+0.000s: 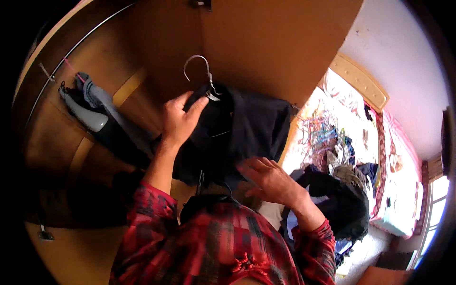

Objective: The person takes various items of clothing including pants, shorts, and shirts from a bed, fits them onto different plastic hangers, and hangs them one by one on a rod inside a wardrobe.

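A black garment [256,121], which looks like a jacket, hangs on a hanger with a pale wire hook [197,58] in front of me. My left hand [181,117] pinches the garment at its collar, just beside the hook. The hook's upper end is free of the rail. Lower and to the right, my right hand [269,180] is blurred, fingers spread, close to the garment's lower part; it holds nothing that I can see. The hanger's shoulders are hidden inside the cloth.
On the left, a wardrobe's metal rail [80,42] carries several hanging clothes [107,114]. A brown wardrobe door [278,46] stands behind the garment. At the right, a bed with a wooden headboard [359,80] bears a tangle of hangers [315,130] and a heap of dark clothes [342,203].
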Motion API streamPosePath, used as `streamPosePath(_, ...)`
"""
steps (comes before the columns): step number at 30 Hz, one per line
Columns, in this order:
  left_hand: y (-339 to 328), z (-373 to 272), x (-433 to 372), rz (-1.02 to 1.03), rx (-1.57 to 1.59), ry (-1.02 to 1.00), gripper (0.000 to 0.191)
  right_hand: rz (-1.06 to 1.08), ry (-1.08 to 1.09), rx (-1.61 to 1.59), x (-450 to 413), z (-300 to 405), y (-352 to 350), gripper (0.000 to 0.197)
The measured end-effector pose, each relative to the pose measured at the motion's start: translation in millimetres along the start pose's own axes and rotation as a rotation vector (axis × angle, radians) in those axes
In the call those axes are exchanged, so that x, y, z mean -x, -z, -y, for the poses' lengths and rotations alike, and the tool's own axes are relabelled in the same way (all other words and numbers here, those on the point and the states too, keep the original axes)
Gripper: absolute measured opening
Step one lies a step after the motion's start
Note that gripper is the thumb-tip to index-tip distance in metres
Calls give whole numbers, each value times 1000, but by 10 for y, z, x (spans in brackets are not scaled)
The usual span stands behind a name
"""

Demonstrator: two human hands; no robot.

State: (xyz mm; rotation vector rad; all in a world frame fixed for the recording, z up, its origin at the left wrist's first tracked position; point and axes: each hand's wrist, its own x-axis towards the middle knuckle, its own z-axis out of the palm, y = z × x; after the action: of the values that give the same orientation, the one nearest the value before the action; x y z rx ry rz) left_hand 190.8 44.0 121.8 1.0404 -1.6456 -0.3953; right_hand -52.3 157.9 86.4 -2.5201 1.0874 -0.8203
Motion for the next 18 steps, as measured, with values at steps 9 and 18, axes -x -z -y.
streamPosePath(9,140,-237,-48,-31,70,-196,18,-380,69,492,-716,-161,757,32)
streamPosePath(18,249,-25,-84,47,114,-222,19,30,-103,-217,-659,-534,448,14)
